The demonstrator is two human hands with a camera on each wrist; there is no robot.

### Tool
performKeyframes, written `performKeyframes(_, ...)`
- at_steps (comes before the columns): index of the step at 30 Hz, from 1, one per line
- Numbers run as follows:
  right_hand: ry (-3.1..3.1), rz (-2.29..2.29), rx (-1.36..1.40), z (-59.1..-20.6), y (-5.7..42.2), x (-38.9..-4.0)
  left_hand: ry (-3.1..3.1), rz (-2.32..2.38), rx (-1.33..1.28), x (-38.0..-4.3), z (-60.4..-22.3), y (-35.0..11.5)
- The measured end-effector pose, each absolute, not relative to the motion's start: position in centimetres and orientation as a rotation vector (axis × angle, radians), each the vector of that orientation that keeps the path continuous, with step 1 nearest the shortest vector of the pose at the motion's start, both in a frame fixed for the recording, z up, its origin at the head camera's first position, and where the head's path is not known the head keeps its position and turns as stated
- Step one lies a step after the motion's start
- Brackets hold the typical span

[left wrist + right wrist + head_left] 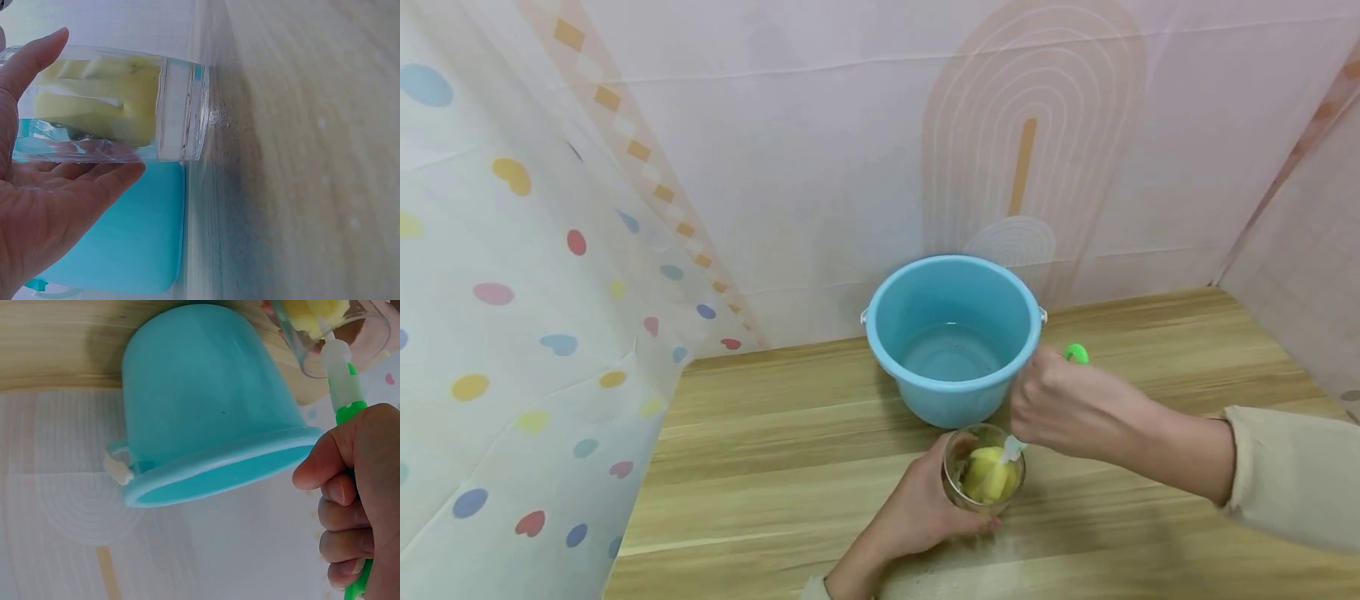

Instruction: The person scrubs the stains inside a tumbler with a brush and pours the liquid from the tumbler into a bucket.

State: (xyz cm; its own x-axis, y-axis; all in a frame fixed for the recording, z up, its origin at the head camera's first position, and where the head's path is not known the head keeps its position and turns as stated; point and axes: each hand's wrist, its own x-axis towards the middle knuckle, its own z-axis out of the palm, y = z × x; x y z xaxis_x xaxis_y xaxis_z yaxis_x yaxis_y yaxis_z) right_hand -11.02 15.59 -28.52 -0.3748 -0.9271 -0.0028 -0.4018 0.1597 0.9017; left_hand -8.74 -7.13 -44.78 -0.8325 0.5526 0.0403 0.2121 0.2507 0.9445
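A clear drinking glass [953,490] stands on the wooden table, tilted little if at all, with my left hand [917,510] wrapped round its side. In the left wrist view, the thumb lies on one side of the glass [178,112] and the fingers on the other. My right hand [1071,402] grips a cup brush by its green handle [1077,354], fingers curled round it. The brush's yellow sponge head [989,477] is down inside the glass. In the right wrist view, the white neck of the brush [342,381] enters at the glass mouth.
Just behind the glass is a light blue bucket [951,404] with some water in its bottom. The wood-grain table [760,467] ends at a patterned cloth backdrop [805,183] behind, with a dotted cloth [535,333] on the left.
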Motion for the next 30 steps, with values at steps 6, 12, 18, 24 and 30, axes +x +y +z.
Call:
performKeyframes(6,-1.774,-1.234,1.269,-28.0,15.0,-10.5,2.221,1.618,0.702,-8.6,-44.9,-7.2)
performKeyframes(12,-1.699,-1.244,1.300,-27.4,14.4,-10.2,2.212,1.624,0.700,-8.6,-44.9,-7.3)
performKeyframes(18,-1.656,-1.232,1.307,-26.9,13.8,-10.3,2.235,1.607,0.694,-8.6,-44.9,-7.2)
performKeyframes(24,-1.637,-1.234,1.306,-26.8,13.4,-10.4,2.232,1.601,0.699,-8.7,-44.9,-7.2)
performKeyframes(30,-1.626,-1.237,1.311,-26.9,13.1,-10.6,2.230,1.590,0.701,-8.8,-44.8,-7.1)
